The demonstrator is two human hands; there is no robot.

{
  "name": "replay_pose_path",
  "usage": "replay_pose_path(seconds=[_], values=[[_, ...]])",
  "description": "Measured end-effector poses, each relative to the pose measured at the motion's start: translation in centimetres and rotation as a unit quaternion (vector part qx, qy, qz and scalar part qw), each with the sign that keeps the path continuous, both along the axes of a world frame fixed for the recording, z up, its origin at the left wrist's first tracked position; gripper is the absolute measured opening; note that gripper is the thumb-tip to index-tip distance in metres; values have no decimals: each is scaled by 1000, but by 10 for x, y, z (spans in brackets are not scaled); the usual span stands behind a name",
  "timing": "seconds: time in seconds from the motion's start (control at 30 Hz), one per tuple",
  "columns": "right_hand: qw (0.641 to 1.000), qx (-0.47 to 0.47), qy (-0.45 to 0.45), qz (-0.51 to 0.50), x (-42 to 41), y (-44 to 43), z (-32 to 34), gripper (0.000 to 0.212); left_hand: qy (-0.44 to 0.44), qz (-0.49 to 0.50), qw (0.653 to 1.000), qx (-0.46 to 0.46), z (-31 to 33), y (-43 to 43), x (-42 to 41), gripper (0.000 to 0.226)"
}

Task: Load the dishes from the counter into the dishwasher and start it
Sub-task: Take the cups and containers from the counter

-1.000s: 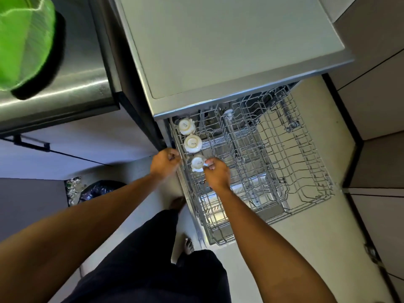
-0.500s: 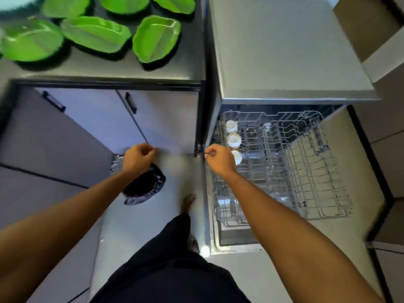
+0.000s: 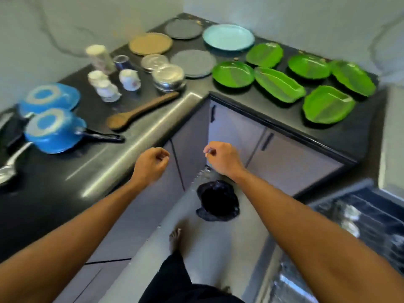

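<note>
Dishes cover the black corner counter (image 3: 341, 136): several green leaf-shaped plates (image 3: 277, 84), a teal plate (image 3: 228, 37), grey plates (image 3: 193, 62), a brown plate (image 3: 150, 43), steel bowls (image 3: 168, 76), white cups (image 3: 129, 79), a wooden spoon (image 3: 142, 110) and two upturned blue pans (image 3: 54, 130). The open dishwasher's rack (image 3: 371, 217) shows blurred at the lower right with white cups (image 3: 352, 212) in it. My left hand (image 3: 153, 159) and my right hand (image 3: 220, 158) hang in the air before the corner cabinets, fingers loosely curled, holding nothing.
A black bin bag (image 3: 216, 202) lies on the floor in the cabinet corner, just under my right wrist. A metal ladle (image 3: 8, 167) rests at the counter's left edge. My bare foot (image 3: 175, 237) stands on the pale floor.
The view has swung left from the dishwasher rack to the counter. My right hand has left the rack's cups and both hands now hover in front of the corner cabinets.
</note>
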State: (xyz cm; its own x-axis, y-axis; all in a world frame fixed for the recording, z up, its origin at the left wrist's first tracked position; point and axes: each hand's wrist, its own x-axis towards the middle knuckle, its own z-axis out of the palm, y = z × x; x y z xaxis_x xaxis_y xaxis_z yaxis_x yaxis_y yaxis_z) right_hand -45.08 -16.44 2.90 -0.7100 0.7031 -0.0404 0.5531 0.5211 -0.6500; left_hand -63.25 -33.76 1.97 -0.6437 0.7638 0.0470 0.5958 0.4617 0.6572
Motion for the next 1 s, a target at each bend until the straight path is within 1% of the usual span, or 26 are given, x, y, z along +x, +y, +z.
replay_pose_path(seconds=[0.07, 0.17, 0.27, 0.3, 0.37, 0.43, 0.5, 0.57, 0.6, 0.7, 0.87, 1.0], values=[[998, 24, 8, 58, -67, -9, 7, 18, 12, 24, 1000, 16, 10, -18, -49, 7], [991, 53, 11, 123, -151, -11, 21, 18, 54, 31, 997, 36, 22, -27, -115, 14], [987, 81, 22, 138, -234, -5, 29, 16, 86, 45, 995, 22, 27, -22, -185, 16], [986, 89, 24, 140, -250, -3, 31, 17, 102, 46, 994, 5, 28, -18, -198, 23], [983, 95, 21, 154, -299, 3, 36, 24, 104, 68, 991, -46, 29, -14, -235, 44], [981, 94, 16, 169, -342, 6, 40, 32, 90, 71, 987, -113, 27, -10, -265, 58], [975, 102, 16, 196, -381, 10, 41, 41, 64, 50, 981, -175, 26, -8, -289, 79], [972, 102, 0, 214, -417, 10, 41, 54, 24, 23, 977, -210, 29, -4, -305, 103], [971, 99, -8, 217, -431, 8, 40, 60, 11, 8, 976, -216, 28, -1, -309, 108], [973, 93, -9, 213, -466, 3, 35, 72, 20, -20, 973, -230, 17, 6, -310, 108], [968, 118, -57, 212, -492, -6, 23, 77, 11, -33, 960, -277, 10, 16, -301, 124], [969, 126, -69, 203, -497, -10, 11, 71, 14, -44, 950, -310, 9, 17, -296, 131]])
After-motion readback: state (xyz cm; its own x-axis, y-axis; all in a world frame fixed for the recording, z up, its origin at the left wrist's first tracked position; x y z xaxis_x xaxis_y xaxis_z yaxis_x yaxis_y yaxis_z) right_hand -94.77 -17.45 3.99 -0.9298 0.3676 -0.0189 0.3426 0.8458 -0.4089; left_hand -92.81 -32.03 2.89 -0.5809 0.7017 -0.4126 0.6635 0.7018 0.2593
